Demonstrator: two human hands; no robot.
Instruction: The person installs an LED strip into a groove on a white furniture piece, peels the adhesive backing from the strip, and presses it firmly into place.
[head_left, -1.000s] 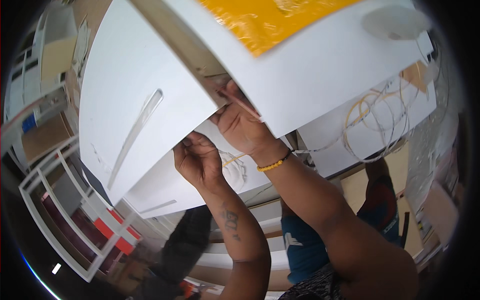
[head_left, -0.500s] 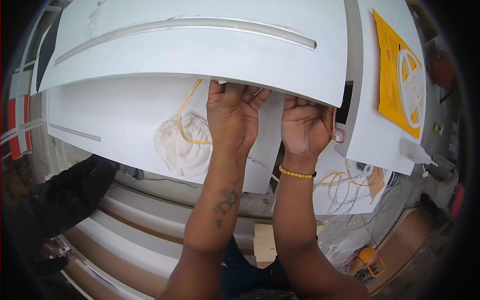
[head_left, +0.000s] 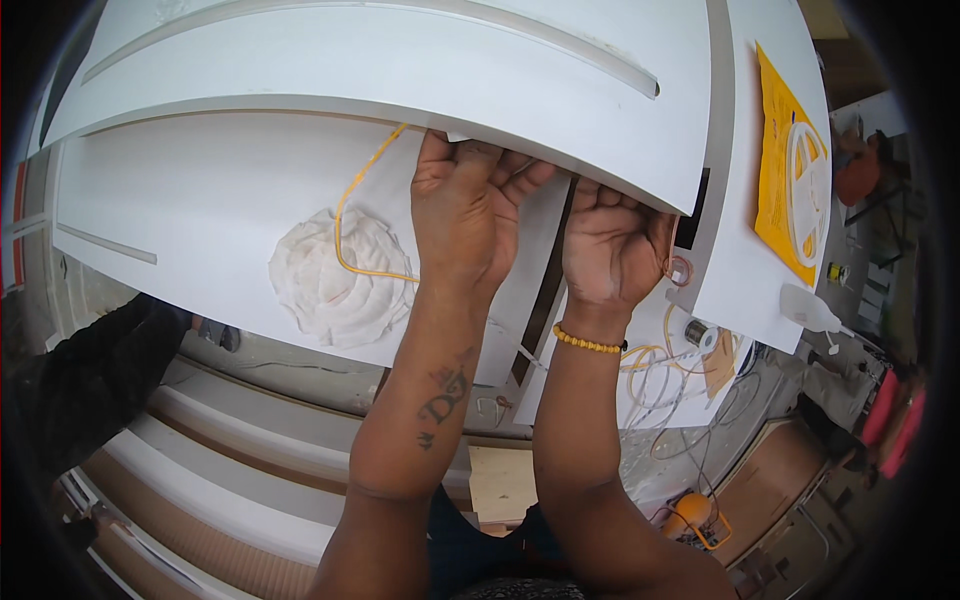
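A long white panel (head_left: 400,75) with a grey strip set along its face spans the upper part of the head view. My left hand (head_left: 465,205) is palm up, its fingers curled at the panel's lower edge beside a small white piece. To its right, my right hand (head_left: 610,250) also faces up. Its fingers bend in under the same edge, their tips partly hidden. A yellow cable (head_left: 340,225) comes out from beneath the panel and passes behind my left wrist. By my right thumb hangs a thin coppery wire loop (head_left: 681,270).
A crumpled white cloth (head_left: 330,290) lies on a lower white board (head_left: 200,200). At right are a yellow packet (head_left: 775,180) with a white reel (head_left: 805,195), a white squeeze bottle (head_left: 808,307), a wire spool (head_left: 700,335) and loose cables. A dark-sleeved person (head_left: 110,370) is at left.
The whole scene has shifted and tilted with the head; the cloth sits further left. My hands keep their place at the panel edge, with little visible change in the fingers.
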